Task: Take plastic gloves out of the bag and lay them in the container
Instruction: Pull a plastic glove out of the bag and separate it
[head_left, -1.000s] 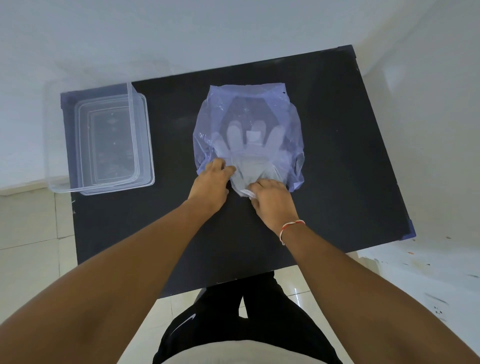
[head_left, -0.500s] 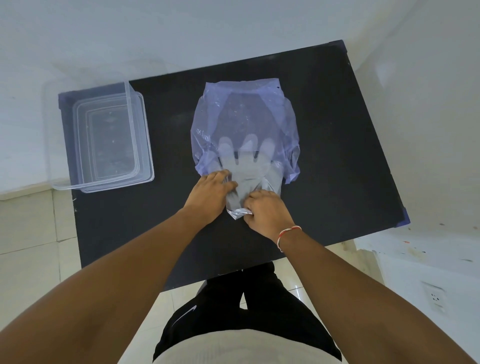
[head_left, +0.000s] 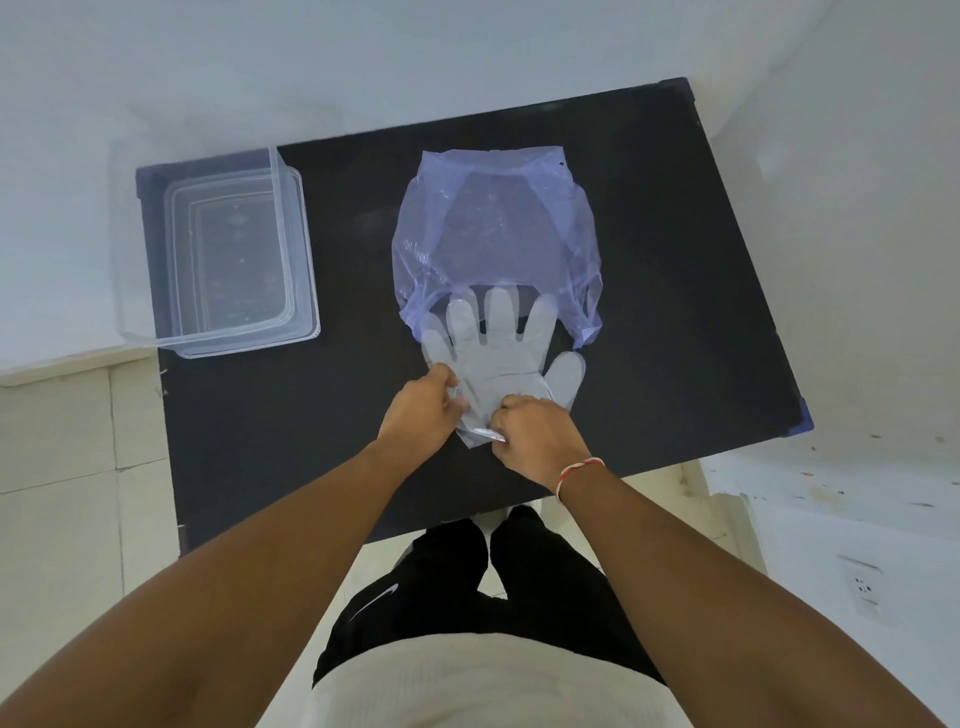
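Note:
A translucent plastic glove (head_left: 501, 358) lies flat on the black table (head_left: 311, 426), almost wholly out of the bluish plastic bag (head_left: 496, 223); only its fingertips still sit under the bag's near mouth. My left hand (head_left: 423, 408) pinches the glove's cuff on the left side. My right hand (head_left: 535, 436) pinches the same cuff on the right. The clear rectangular container (head_left: 236, 254) stands at the table's far left, well apart from both hands, and looks empty.
The table's near edge runs just below my wrists, with tiled floor and my legs beyond it. White walls close in behind and to the right. A wall socket (head_left: 862, 584) sits low at the right.
Both hands have pulled toward me with the glove's cuff, drawing the glove out of the bag until its palm and fingers lie uncovered on the table. The bag stayed in place.

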